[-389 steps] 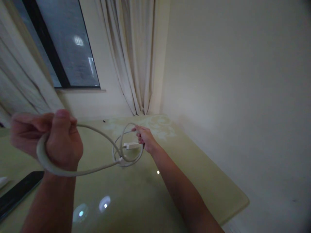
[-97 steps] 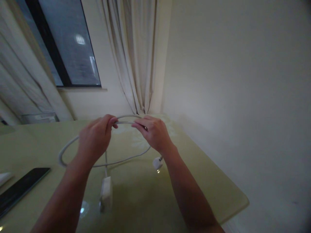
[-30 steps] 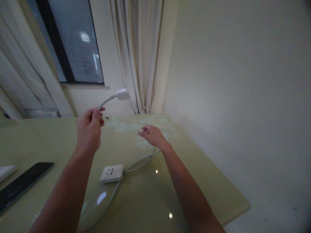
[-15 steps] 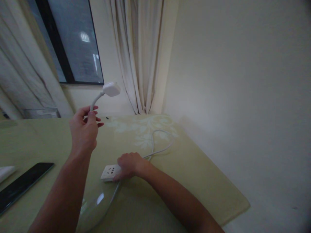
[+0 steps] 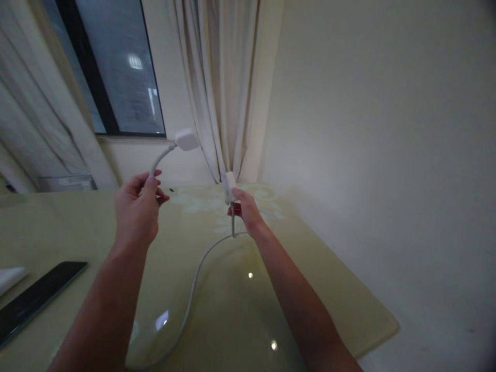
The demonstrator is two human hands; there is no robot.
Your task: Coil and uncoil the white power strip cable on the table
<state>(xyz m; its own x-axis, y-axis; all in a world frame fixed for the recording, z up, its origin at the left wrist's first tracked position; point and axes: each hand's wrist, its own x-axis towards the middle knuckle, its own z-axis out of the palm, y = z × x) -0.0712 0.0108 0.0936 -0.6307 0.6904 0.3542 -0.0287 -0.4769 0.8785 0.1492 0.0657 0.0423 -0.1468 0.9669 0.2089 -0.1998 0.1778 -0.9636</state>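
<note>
My left hand [image 5: 136, 209] is closed around the neck of what looks like a small white gooseneck lamp [image 5: 186, 139], with its squarish head tilted up to the right. The lamp's lower end is hidden in my fingers. To the right, my right hand [image 5: 247, 211] grips a white power strip [image 5: 229, 186], raised off the table and standing on end, its socket face turned left toward the lamp. A white cord [image 5: 197, 276] hangs from the strip's lower end and curves over the table toward me. Lamp and strip are apart.
Both arms reach over a pale green, glossy table [image 5: 329, 289]. A black phone-like slab [image 5: 42, 297] lies at left, beside a white object [image 5: 11, 276] cut off by the frame. Behind are curtains [image 5: 220, 77] and a window [image 5: 120, 67]; a wall [image 5: 380, 155] borders the right side.
My right hand has lifted the power strip off the table, moved it up and away from me, and turned it on end. My left hand has shifted slightly right with the lamp.
</note>
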